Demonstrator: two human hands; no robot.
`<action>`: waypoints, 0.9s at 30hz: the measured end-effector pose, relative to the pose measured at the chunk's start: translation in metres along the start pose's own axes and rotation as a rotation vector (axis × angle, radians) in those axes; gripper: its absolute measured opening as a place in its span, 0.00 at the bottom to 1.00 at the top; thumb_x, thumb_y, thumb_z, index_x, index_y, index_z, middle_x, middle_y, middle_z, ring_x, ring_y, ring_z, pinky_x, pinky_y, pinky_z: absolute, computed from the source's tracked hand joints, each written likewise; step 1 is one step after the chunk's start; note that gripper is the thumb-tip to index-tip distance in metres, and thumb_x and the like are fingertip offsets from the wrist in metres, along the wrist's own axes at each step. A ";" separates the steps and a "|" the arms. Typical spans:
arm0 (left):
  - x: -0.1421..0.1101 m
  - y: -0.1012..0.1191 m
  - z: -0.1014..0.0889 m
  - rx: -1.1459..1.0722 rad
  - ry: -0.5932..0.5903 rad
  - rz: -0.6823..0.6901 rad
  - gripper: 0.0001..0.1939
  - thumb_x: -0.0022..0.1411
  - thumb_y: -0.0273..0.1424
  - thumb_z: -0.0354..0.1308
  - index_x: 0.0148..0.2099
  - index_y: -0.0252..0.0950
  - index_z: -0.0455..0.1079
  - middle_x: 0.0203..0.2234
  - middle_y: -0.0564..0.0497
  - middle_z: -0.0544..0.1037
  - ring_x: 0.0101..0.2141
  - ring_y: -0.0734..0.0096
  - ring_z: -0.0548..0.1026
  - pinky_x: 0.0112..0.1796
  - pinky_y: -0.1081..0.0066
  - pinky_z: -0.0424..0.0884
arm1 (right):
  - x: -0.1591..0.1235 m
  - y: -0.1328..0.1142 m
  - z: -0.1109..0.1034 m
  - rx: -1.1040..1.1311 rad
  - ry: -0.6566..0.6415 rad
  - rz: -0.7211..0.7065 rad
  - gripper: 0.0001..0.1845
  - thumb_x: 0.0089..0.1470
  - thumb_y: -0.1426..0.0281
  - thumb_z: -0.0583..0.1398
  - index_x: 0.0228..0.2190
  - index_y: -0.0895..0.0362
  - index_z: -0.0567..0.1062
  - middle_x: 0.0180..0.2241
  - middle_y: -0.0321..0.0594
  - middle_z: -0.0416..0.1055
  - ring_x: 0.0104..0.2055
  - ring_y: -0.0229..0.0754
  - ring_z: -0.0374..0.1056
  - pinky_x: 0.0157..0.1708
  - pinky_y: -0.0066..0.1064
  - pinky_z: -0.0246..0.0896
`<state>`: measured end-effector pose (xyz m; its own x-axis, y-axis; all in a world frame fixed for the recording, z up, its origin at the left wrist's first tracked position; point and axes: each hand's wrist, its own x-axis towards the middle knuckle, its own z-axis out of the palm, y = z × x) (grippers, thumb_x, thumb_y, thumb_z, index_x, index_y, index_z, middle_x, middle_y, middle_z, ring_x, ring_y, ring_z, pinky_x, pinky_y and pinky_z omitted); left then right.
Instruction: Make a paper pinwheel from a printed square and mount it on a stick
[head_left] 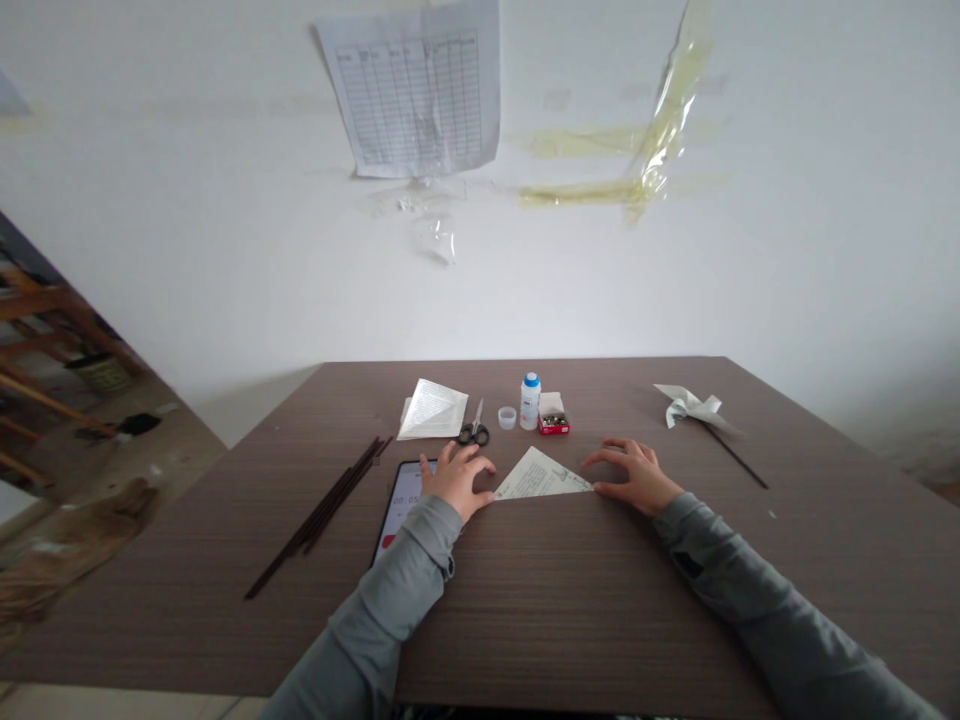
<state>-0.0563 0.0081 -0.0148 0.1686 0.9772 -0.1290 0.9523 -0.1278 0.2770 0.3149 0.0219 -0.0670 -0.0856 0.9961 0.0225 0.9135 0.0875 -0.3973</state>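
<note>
A folded paper triangle (540,477) lies flat on the worktop (570,620) — the left hand (457,480) and right hand (634,475) are relaxed and open, grasping nothing, fingers at its two side corners. Just beyond stand scissors (472,432), a small cup (507,417), a blue-capped white bottle (530,403) and a red box of pins (553,420). A paper pinwheel (690,405) lies toward the right edge; dark sticks (322,510) and a phone (401,505) lie left. Bare worktop stretches toward the near edge — plenty of open room.
</note>
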 end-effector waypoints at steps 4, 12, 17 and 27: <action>-0.003 -0.001 -0.006 0.031 -0.006 -0.006 0.21 0.75 0.33 0.82 0.65 0.59 0.92 0.88 0.51 0.78 0.91 0.25 0.62 0.84 0.07 0.54 | 0.000 0.001 0.000 0.012 -0.016 -0.011 0.23 0.62 0.57 0.77 0.58 0.36 0.99 0.77 0.48 0.82 0.85 0.77 0.71 0.85 0.70 0.68; -0.012 0.008 -0.016 0.012 0.000 0.009 0.29 0.74 0.25 0.79 0.70 0.59 0.91 0.88 0.49 0.78 0.92 0.26 0.62 0.87 0.09 0.52 | -0.005 -0.008 0.004 0.021 0.008 -0.024 0.23 0.64 0.60 0.74 0.58 0.35 0.99 0.78 0.47 0.83 0.85 0.78 0.70 0.83 0.71 0.71; -0.015 0.020 -0.013 -0.011 0.025 0.033 0.31 0.80 0.25 0.73 0.76 0.59 0.89 0.88 0.47 0.78 0.92 0.28 0.63 0.87 0.12 0.54 | -0.007 -0.017 0.018 -0.013 0.048 -0.049 0.25 0.66 0.65 0.71 0.58 0.33 0.99 0.82 0.41 0.80 0.89 0.77 0.64 0.87 0.73 0.65; -0.003 0.049 -0.002 -0.003 -0.013 0.101 0.25 0.85 0.35 0.72 0.78 0.57 0.88 0.86 0.46 0.80 0.90 0.28 0.65 0.88 0.12 0.52 | 0.007 -0.024 0.032 -0.040 0.089 -0.051 0.26 0.70 0.65 0.67 0.59 0.32 0.98 0.83 0.39 0.78 0.91 0.76 0.62 0.88 0.80 0.59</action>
<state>-0.0104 -0.0010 0.0008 0.2668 0.9572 -0.1122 0.9296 -0.2248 0.2922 0.2794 0.0267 -0.0869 -0.0984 0.9875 0.1235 0.9243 0.1367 -0.3564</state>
